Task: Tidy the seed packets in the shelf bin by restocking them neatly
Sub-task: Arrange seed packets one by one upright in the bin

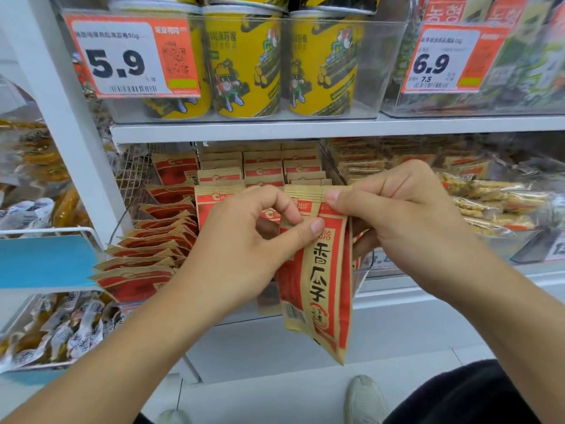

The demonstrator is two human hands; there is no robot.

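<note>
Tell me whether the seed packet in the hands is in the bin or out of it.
Out. Both the left hand and right hand pinch the seed packet by its top, hanging before the bin.

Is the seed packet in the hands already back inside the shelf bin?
No, both the left hand and the right hand pinch the seed packet by its top, hanging in front of the shelf bin.

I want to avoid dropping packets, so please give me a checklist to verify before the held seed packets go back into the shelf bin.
1. Left hand grips the held packets at the top edge: ok.
2. Right hand pinches the same top edge: ok.
3. Held packets aligned with each other: not ok, lower ends fan apart.
4. Upright rows in the bin stand neat: ok.
5. Left stack tidy: not ok, packets lie slanted and spill forward.
6. Free slot in front row: cannot tell, hands cover it.
</note>
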